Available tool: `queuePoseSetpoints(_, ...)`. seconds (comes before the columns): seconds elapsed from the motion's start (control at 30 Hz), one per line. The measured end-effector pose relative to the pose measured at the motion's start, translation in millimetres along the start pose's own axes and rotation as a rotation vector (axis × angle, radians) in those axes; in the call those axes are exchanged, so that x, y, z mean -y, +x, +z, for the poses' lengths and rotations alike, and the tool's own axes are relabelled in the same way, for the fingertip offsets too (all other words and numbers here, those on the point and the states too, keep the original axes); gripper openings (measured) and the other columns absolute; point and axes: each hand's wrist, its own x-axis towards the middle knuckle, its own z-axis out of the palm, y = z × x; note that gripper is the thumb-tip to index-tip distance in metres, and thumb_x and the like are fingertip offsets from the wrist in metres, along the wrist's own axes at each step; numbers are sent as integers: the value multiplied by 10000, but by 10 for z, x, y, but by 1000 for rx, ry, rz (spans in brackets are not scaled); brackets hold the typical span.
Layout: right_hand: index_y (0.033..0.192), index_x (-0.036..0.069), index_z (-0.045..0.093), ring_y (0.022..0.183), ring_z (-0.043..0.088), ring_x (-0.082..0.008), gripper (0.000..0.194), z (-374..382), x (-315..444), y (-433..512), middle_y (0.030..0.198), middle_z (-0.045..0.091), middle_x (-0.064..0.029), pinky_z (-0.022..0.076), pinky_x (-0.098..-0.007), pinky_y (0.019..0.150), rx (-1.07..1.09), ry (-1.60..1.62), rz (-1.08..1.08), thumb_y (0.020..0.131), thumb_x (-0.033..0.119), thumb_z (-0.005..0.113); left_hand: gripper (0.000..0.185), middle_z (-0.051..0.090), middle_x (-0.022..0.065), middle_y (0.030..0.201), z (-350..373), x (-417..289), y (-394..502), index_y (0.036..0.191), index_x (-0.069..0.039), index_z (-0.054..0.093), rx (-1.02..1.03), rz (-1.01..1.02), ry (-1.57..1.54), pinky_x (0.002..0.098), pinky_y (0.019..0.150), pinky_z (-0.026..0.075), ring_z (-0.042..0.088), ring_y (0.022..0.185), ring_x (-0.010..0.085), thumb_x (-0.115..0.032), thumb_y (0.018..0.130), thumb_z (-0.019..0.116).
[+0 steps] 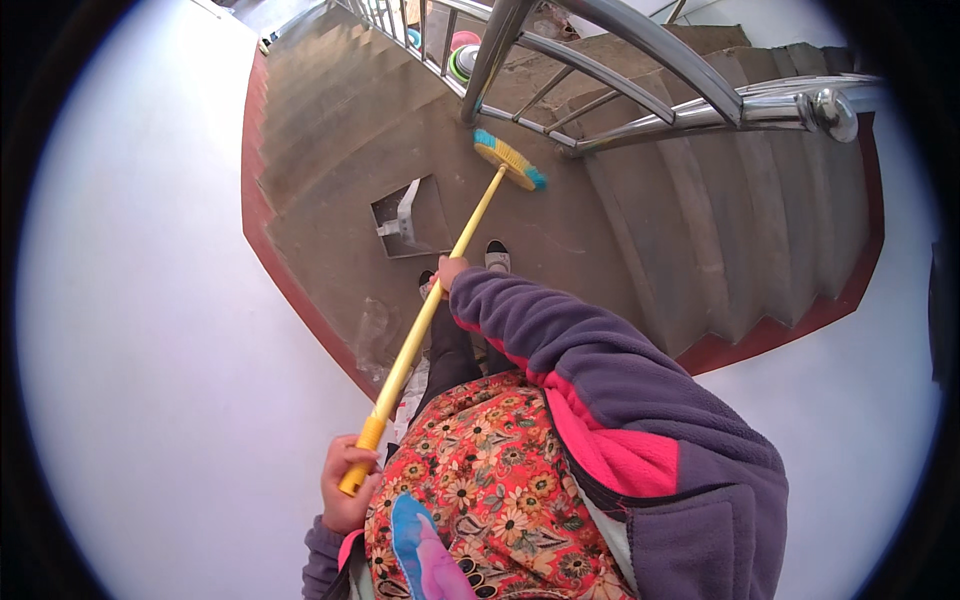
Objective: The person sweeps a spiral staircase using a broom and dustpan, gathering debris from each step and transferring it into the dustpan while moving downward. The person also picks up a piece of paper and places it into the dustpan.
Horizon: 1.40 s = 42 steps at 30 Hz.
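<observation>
A broom with a yellow handle (411, 337) slants from the lower left up to its head (510, 159), which has yellow bristles with turquoise ends and rests on the landing floor beside a railing post. My left hand (349, 480) grips the ribbed top end of the handle, close to my waist. Further down, my right hand (448, 274) is closed around the shaft, above my shoes. Left of the shaft lies a metal dustpan (429, 225) with a pale upright bracket.
Concrete steps (337, 127) lie at the upper left, and more steps (720, 225) at the right. A stainless steel railing (637, 52) runs between them. Clear plastic (375, 334) lies by the red skirting (300, 292). Basins (465, 60) show beyond the bars.
</observation>
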Motion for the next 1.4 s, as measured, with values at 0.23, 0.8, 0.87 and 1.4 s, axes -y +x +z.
queuePoseSetpoints(0.23,955,27,503,626,593,-237,330,205,-122,-773,706,553,-109,569,-376,603,65,230,-45,1011,335,401,390,518,178,1178,-427,-583,-405,1024,-46,699,-123,89,400,370,871,467,534,1027,256,-18,649,596)
queuePoseSetpoints(0.8,1010,24,479,735,615,-281,261,-90,527,-154,832,592,-137,569,-424,686,92,237,39,959,277,448,193,496,36,671,339,-402,746,638,-114,429,-241,420,-301,489,1052,331,511,759,203,-156,782,551)
queuePoseSetpoints(0.87,1042,17,463,751,621,-284,301,103,450,-466,862,597,-146,582,-431,692,193,216,-18,985,310,428,209,475,18,645,158,-590,594,620,-124,413,-325,437,-250,467,1014,353,487,710,184,-149,761,565)
queuePoseSetpoints(1.4,981,13,503,747,624,-267,208,-703,627,-11,820,606,-141,573,-421,681,-34,371,-11,919,200,436,157,509,53,698,676,-640,1088,662,-91,444,-64,422,-229,464,970,386,523,739,209,-128,779,543)
